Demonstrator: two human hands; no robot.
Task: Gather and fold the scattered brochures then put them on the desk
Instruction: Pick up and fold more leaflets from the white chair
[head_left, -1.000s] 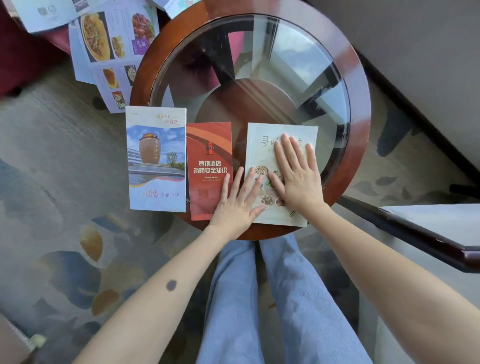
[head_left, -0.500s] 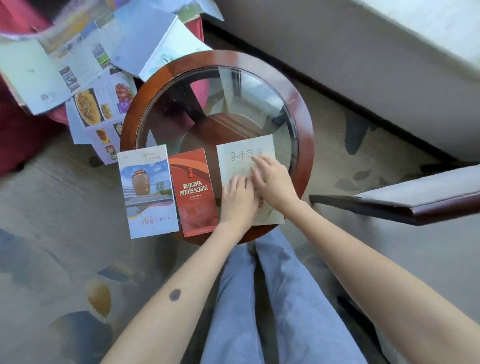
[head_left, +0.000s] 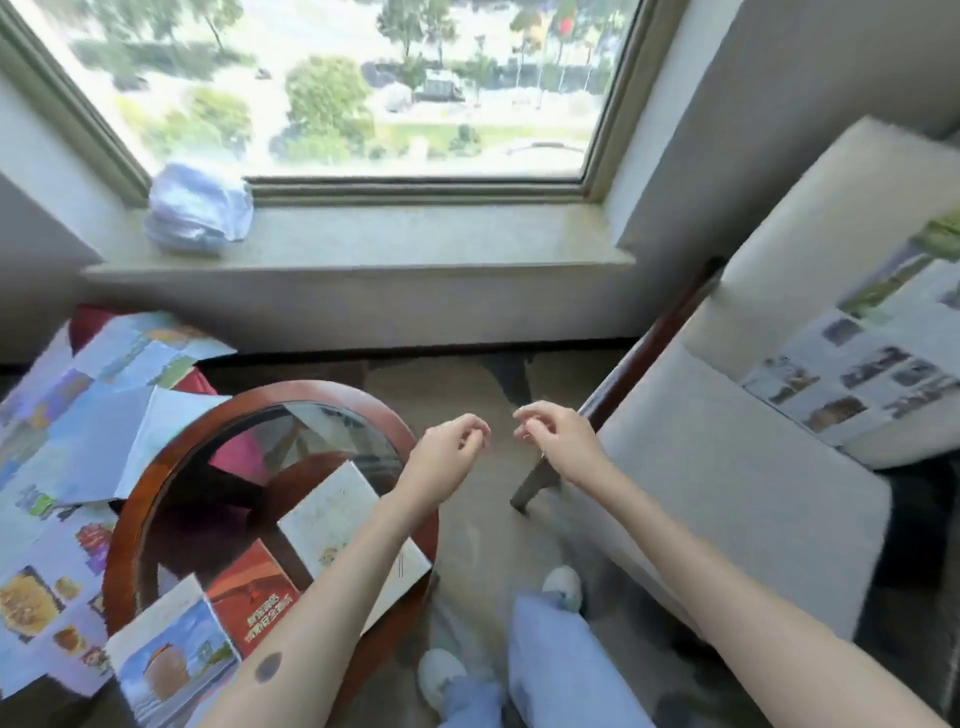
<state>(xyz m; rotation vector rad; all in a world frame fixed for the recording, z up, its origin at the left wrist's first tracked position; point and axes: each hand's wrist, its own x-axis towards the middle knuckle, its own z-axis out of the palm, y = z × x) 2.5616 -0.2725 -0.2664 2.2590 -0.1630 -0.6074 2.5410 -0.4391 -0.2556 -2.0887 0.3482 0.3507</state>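
Head view: three folded brochures (head_left: 337, 519) lie on the round counter (head_left: 122, 530); unfolded brochures (head_left: 78, 441) wait at left, one spread brochure (head_left: 857, 374) on the armchair (head_left: 727, 493); left hand (head_left: 447, 452) and right hand (head_left: 558, 441) hover empty, fingers loosely curled.

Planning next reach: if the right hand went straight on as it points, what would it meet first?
Likely the wall below the window sill, just clearing the left hand; depth unclear.

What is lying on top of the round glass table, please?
Three folded ones lie there: the white brochure, red brochure and blue brochure. The left forearm covers part of the white and red.
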